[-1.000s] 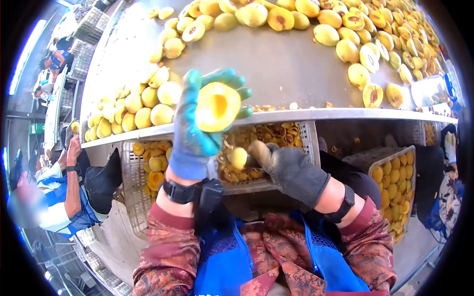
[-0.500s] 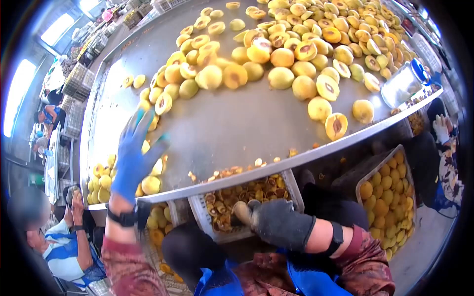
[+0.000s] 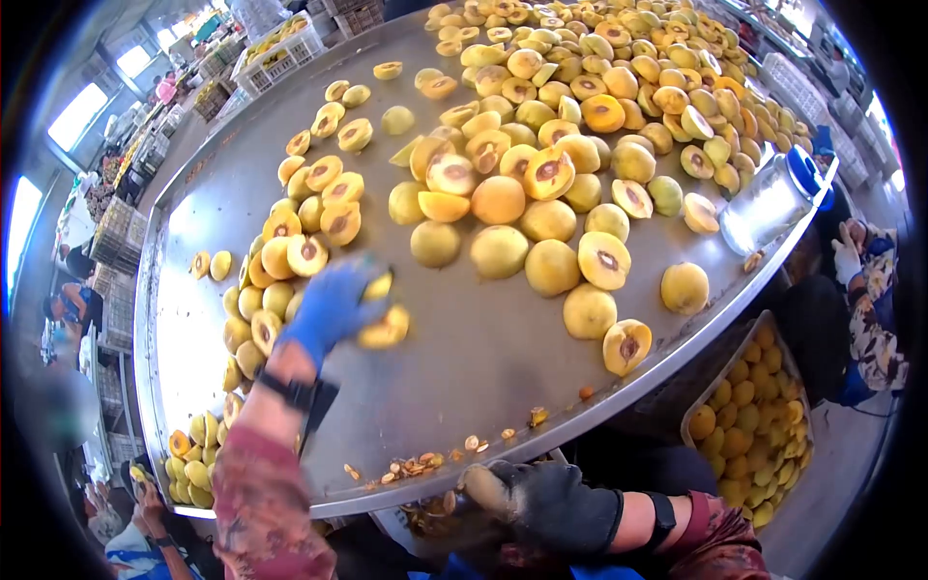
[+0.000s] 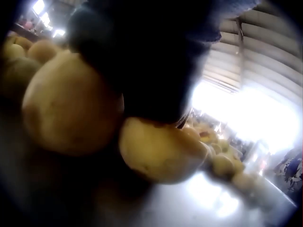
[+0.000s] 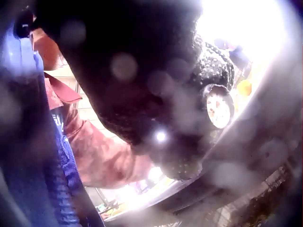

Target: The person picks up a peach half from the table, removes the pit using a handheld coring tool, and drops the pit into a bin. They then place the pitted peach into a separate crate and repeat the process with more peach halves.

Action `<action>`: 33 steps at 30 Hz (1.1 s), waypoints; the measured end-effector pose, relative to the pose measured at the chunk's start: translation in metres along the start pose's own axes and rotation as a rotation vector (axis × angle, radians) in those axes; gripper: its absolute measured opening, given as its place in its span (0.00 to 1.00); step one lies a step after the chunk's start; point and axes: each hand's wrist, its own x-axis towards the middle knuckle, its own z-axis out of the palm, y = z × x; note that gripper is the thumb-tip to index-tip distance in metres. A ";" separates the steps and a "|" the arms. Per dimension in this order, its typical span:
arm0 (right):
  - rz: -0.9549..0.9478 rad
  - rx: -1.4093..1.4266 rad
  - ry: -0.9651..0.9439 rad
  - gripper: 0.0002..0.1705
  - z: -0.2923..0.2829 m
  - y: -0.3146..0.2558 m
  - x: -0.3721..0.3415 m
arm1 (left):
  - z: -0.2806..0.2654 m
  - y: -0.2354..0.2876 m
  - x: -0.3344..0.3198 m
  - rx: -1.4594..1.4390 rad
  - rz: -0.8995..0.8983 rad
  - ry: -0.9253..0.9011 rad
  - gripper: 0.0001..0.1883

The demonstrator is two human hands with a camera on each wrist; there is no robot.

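My left hand (image 3: 333,307), in a blue glove, is over the metal table at the left heap of yellow peach halves. Its fingers grip two motion-blurred halves, one a peach half (image 3: 385,327) near the thumb side. In the left wrist view, a yellow peach half (image 4: 163,151) lies under the dark fingers, with a larger peach (image 4: 73,106) beside it. My right hand (image 3: 556,507), in a black glove with a tan thumb, is curled low at the table's front edge. I cannot tell whether its fingers hold something.
Peach halves (image 3: 498,198) spread across the metal table (image 3: 464,358). Pit scraps (image 3: 416,469) lie along its raised front rim. A clear jar (image 3: 768,213) with a blue lid stands right. Below is a crate of peaches (image 3: 744,425). Other people sit at both sides.
My left hand let go of the peach half it held up, reached over the table, and now has two halves at its fingers. The view tilted up; the right hand stays low.
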 end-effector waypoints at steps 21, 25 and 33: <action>0.278 0.110 0.140 0.11 -0.084 0.019 0.016 | 0.026 0.034 0.316 -0.014 -0.282 -0.124 0.45; 0.254 0.213 0.074 0.14 -0.086 0.015 0.019 | 0.036 0.017 0.295 -0.006 -0.157 -0.218 0.40; 0.128 0.334 0.107 0.16 -0.081 -0.001 0.021 | 0.012 0.027 0.100 -0.081 0.099 -0.284 0.39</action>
